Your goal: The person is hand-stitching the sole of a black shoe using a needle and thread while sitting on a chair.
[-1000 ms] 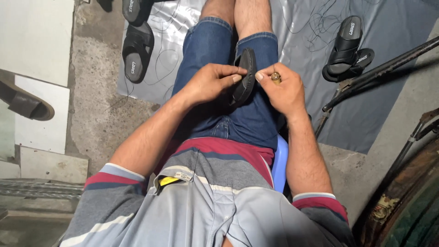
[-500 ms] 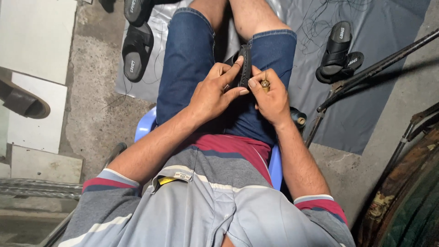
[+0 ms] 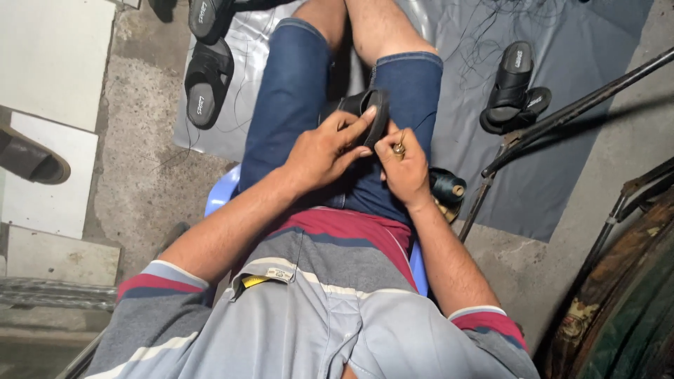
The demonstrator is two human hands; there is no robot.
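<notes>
A black sandal (image 3: 373, 111) stands on edge in my lap, between my thighs in blue denim shorts. My left hand (image 3: 327, 149) grips its near side, the thumb pressed on the sole's rim. My right hand (image 3: 402, 166) is closed around a small brass-tipped awl (image 3: 398, 148), its tip against the sandal's edge. A dark spool of thread (image 3: 446, 186) sits just right of my right wrist.
A pair of black sandals (image 3: 207, 67) lies at upper left and another pair (image 3: 514, 88) at upper right, on a grey sheet (image 3: 562, 140) strewn with loose black thread. A dark metal rod (image 3: 576, 109) slants across the right. I sit on a blue plastic stool (image 3: 219, 200).
The view has shifted, so my lap and hands sit further right and lower. My left thumb now presses the sandal's rim, and my right hand has drawn closer to the sandal's edge.
</notes>
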